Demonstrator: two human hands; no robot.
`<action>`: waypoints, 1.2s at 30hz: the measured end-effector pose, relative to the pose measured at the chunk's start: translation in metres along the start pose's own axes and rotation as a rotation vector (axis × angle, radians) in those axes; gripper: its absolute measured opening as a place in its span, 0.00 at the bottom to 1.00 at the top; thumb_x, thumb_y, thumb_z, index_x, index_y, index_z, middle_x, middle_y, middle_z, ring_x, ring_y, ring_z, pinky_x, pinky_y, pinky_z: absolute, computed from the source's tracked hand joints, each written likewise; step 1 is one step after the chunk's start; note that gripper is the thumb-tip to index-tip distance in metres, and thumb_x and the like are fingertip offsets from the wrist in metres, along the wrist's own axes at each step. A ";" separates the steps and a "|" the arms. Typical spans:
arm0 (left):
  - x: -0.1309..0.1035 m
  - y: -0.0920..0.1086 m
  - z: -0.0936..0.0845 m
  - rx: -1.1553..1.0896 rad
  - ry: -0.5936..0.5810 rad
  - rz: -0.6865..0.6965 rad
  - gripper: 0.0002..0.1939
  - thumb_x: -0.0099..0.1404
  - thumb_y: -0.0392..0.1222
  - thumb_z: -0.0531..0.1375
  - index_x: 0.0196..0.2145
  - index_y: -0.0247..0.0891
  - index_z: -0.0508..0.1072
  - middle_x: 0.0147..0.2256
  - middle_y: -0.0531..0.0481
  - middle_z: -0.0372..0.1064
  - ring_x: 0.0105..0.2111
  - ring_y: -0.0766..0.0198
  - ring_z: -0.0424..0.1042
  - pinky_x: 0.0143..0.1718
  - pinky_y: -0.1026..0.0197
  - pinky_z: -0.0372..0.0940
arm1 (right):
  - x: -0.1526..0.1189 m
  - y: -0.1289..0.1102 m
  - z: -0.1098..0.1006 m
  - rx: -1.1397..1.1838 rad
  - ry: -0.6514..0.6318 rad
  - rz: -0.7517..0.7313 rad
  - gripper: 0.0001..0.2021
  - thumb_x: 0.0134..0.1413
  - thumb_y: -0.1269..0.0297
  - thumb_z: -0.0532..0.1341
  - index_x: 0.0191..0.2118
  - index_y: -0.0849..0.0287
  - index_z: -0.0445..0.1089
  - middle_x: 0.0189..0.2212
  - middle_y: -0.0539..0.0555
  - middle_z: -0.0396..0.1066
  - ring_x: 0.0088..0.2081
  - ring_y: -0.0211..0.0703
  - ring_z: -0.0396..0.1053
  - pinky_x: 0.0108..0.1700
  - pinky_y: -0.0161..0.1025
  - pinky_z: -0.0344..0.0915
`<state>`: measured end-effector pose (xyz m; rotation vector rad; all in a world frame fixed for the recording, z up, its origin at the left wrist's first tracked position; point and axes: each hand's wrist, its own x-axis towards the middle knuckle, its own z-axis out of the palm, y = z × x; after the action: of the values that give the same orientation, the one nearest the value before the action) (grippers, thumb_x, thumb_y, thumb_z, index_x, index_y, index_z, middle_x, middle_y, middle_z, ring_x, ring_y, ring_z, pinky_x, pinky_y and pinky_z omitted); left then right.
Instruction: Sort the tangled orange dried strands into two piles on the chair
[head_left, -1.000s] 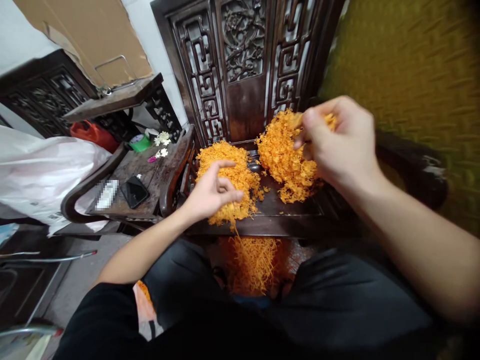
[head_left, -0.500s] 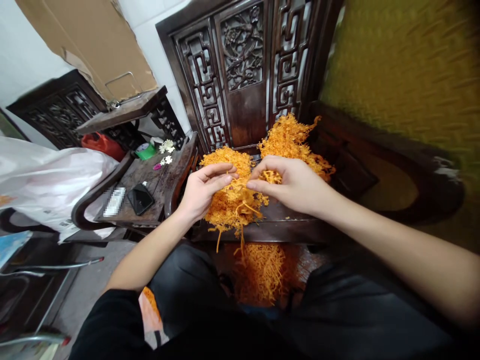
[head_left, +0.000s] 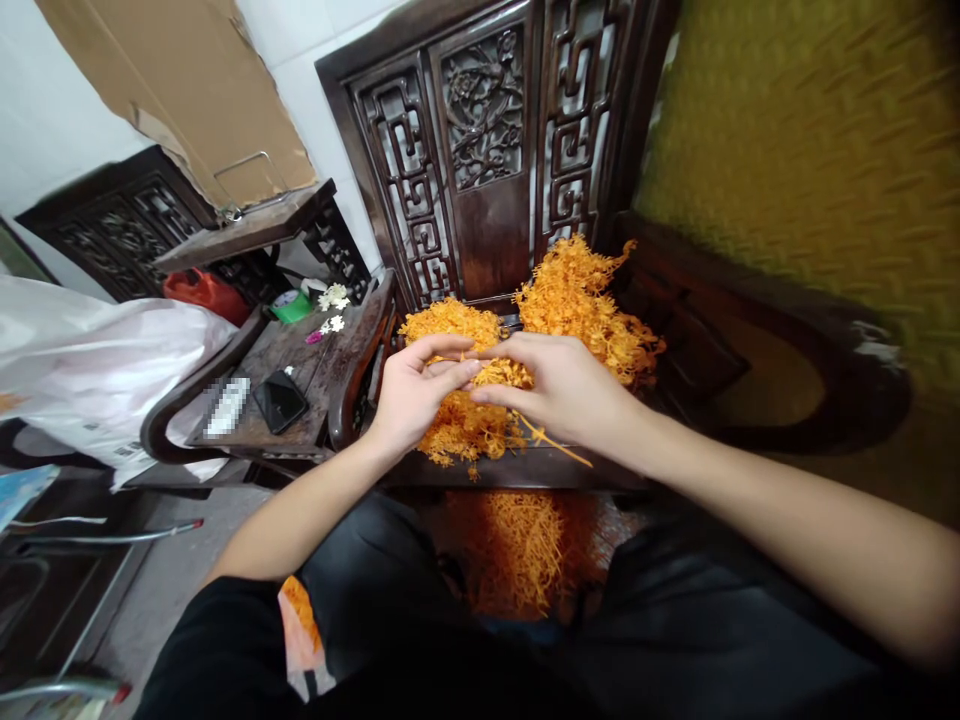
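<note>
My left hand (head_left: 409, 395) and my right hand (head_left: 566, 385) meet fingertip to fingertip above a wooden seat. Between them is an orange branching sprig (head_left: 502, 374), which looks like moulded plastic. My right hand curls round it, and one thin orange stem (head_left: 559, 448) sticks out below that palm. The left thumb and fingers pinch at the sprig's left side; what lies exactly between those tips is partly hidden. Under my hands sits a pile of orange pieces (head_left: 469, 435). A second orange heap (head_left: 577, 300) rises behind my right hand.
Orange stems (head_left: 525, 545) fill a spot below the seat edge, between my knees. A carved wooden chair back (head_left: 491, 235) stands ahead. On the left side table (head_left: 262, 345) lie a black phone (head_left: 280, 400), green tape (head_left: 291, 305) and small flowers (head_left: 334, 297). A white bag (head_left: 112, 370) is further left.
My hands have come together, the right one moving left and slightly down. The stems that hung below the hands now show as one stem pointing right.
</note>
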<state>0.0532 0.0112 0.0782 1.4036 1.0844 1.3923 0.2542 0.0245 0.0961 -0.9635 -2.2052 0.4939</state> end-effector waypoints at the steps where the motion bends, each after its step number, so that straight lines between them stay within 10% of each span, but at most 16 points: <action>1: 0.000 0.000 0.000 0.020 0.017 0.016 0.17 0.53 0.45 0.76 0.40 0.38 0.82 0.35 0.49 0.80 0.32 0.65 0.78 0.33 0.63 0.73 | 0.000 -0.001 0.001 -0.031 0.008 -0.018 0.16 0.63 0.53 0.65 0.46 0.61 0.79 0.40 0.60 0.80 0.41 0.52 0.76 0.45 0.45 0.68; 13: -0.008 0.021 0.001 0.105 0.019 0.114 0.12 0.52 0.41 0.76 0.33 0.37 0.80 0.27 0.53 0.75 0.26 0.71 0.71 0.28 0.68 0.66 | 0.000 -0.006 -0.002 0.138 0.091 0.024 0.11 0.60 0.63 0.60 0.32 0.59 0.79 0.30 0.54 0.78 0.31 0.44 0.73 0.36 0.41 0.65; 17: 0.001 0.021 -0.023 -0.007 0.200 0.162 0.10 0.54 0.38 0.74 0.33 0.37 0.79 0.25 0.55 0.73 0.23 0.72 0.69 0.26 0.68 0.65 | 0.003 0.019 -0.027 0.259 0.254 0.335 0.09 0.55 0.62 0.62 0.32 0.58 0.79 0.18 0.50 0.71 0.19 0.39 0.63 0.23 0.37 0.57; 21: 0.008 0.015 -0.036 -0.165 0.184 0.076 0.13 0.54 0.39 0.74 0.36 0.38 0.78 0.26 0.55 0.71 0.26 0.71 0.70 0.26 0.68 0.66 | 0.004 0.040 -0.035 0.424 0.042 0.516 0.11 0.55 0.61 0.63 0.38 0.61 0.81 0.28 0.57 0.80 0.16 0.35 0.61 0.17 0.36 0.53; 27: 0.005 0.014 -0.024 -0.238 0.091 0.001 0.13 0.54 0.39 0.74 0.37 0.37 0.78 0.27 0.54 0.71 0.27 0.71 0.72 0.28 0.68 0.69 | 0.001 0.031 -0.014 0.420 -0.089 0.353 0.21 0.59 0.54 0.65 0.55 0.56 0.79 0.28 0.52 0.79 0.18 0.35 0.61 0.21 0.37 0.57; 32: 0.002 0.015 -0.010 -0.250 0.027 -0.086 0.15 0.53 0.39 0.75 0.36 0.37 0.78 0.26 0.54 0.73 0.25 0.71 0.72 0.28 0.68 0.69 | 0.007 0.013 -0.006 0.278 -0.084 0.061 0.11 0.58 0.54 0.67 0.40 0.55 0.81 0.37 0.54 0.80 0.39 0.46 0.76 0.43 0.44 0.69; 36: 0.004 0.014 -0.001 -0.262 0.051 -0.103 0.16 0.50 0.38 0.76 0.34 0.35 0.77 0.25 0.53 0.72 0.25 0.70 0.72 0.22 0.69 0.62 | 0.014 0.019 -0.002 0.084 0.016 -0.026 0.13 0.64 0.55 0.61 0.31 0.57 0.73 0.33 0.56 0.77 0.36 0.45 0.72 0.43 0.44 0.66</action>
<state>0.0521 0.0120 0.0929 1.1152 0.9534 1.4440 0.2580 0.0473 0.0924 -0.8903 -2.1625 0.5599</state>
